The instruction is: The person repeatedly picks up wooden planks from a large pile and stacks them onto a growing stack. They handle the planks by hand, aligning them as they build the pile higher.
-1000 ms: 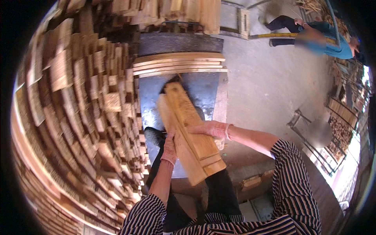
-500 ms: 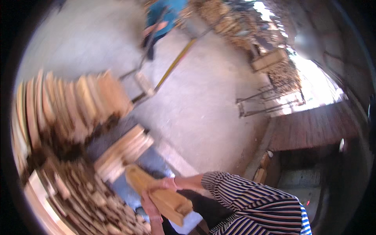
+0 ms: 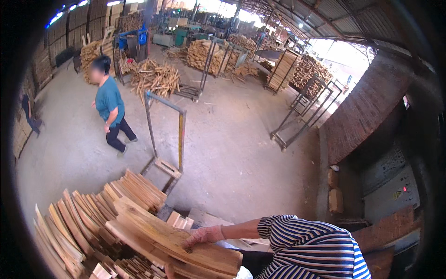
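Note:
A few curved wooden boards (image 3: 162, 230), laid one on another, are held slantwise above the wood stacks at the bottom of the head view. My right hand (image 3: 204, 236), in a pinkish glove, is closed over the top board near its middle. Below the boards' lower edge, a bit of my left hand (image 3: 170, 270) shows against them; the rest is hidden behind the wood. Under and beyond the boards' far end stands a row of upright curved boards (image 3: 74, 218). More short wood pieces (image 3: 134, 269) lie stacked beneath.
A metal frame cart (image 3: 182, 144) stands just beyond the board row. A person in a teal shirt (image 3: 110, 100) is on the floor at left. Farther back are wood piles (image 3: 155, 79) and another metal rack (image 3: 283, 139). A brick wall (image 3: 362, 111) and grey cabinet (image 3: 392, 190) are at right.
My view has swung upward, showing more of the workshop. The held boards now lie across the upright row's near side, and my right hand remains on them. The teal-shirted person appears farther left.

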